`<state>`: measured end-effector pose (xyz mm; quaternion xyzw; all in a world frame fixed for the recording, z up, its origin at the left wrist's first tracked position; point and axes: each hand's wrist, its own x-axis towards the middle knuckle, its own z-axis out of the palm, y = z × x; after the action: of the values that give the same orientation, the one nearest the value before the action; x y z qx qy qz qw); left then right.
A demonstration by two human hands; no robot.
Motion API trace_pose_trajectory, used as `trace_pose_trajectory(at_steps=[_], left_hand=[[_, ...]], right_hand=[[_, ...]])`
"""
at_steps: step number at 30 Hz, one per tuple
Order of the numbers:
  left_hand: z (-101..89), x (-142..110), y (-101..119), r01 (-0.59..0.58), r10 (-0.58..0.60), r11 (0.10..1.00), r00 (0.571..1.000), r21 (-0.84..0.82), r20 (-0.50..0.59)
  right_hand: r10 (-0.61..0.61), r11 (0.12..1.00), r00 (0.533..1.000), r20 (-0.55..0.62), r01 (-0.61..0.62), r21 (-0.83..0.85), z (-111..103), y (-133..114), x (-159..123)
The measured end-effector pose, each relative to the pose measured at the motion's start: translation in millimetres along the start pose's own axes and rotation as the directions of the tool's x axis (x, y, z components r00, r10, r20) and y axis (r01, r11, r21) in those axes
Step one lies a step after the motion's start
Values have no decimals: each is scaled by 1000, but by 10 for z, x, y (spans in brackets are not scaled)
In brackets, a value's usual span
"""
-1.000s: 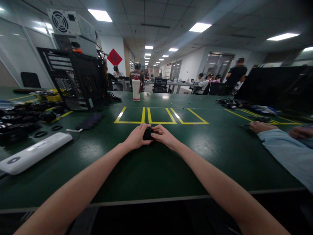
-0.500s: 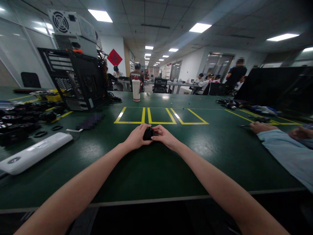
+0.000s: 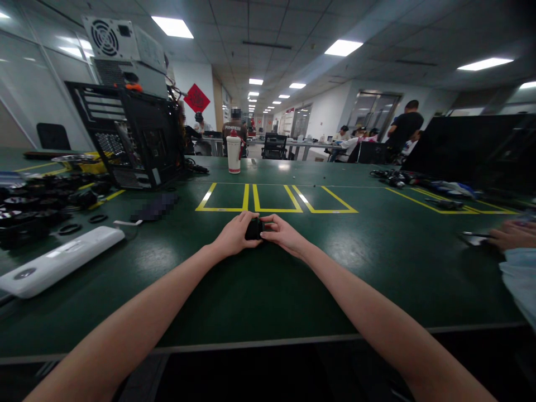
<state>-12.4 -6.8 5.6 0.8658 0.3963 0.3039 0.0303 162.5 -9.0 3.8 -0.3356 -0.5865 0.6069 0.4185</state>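
Observation:
Between my two hands is a small black block-like object (image 3: 253, 229), its exact kind too dark to make out. My left hand (image 3: 235, 233) is closed around its left side, thumb low and fingers over the top. On its right side, the thumb and fingertips of my right hand (image 3: 282, 233) pinch it. My fingers hide much of its surface. Both hands are low over the green table (image 3: 259, 290), just in front of the yellow tape outlines (image 3: 276, 211).
To the left stand a black computer case (image 3: 138, 134), a white power strip (image 3: 62, 262) and a pile of dark parts (image 3: 25, 206). A white cup (image 3: 234, 153) is farther back. At the right, a co-worker's hand (image 3: 511, 234) is over the table beside a dark monitor (image 3: 469, 145).
My hands and the black object stay in nearly the same place. The co-worker's arm at the right has drawn back toward the right edge.

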Motion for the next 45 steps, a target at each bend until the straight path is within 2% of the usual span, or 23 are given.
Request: trace_pose_trajectory(at_steps=[10,14,22,26,31,39,45], left_hand=[[7,2,8,-4,4,1000,1000,-12,-10],[3,2,8,12,-12,1000,1000,-4,0],[1,4,1,15,-15,1000,1000,-4,-9],[16,17,-57,81,-82,995,997,-49,-11],[73,35,-190,247,-248,964,969,-100,10],[165,41,-223,368,-366,925,930,-98,40],[131,38,-164,383,-379,922,923,-55,69]], right_hand=[[26,998,999,-47,-24,52,7,24,33],[66,998,997,-50,-66,-3,8,-21,8],[0,998,1000,-20,-1,-55,-14,-2,20],[-28,981,997,-70,14,-191,-24,5,45],[-66,904,989,-132,4,-427,-93,49,62],[-49,793,998,-28,22,-609,-121,27,40],[57,730,994,92,21,-683,-172,-86,-16]])
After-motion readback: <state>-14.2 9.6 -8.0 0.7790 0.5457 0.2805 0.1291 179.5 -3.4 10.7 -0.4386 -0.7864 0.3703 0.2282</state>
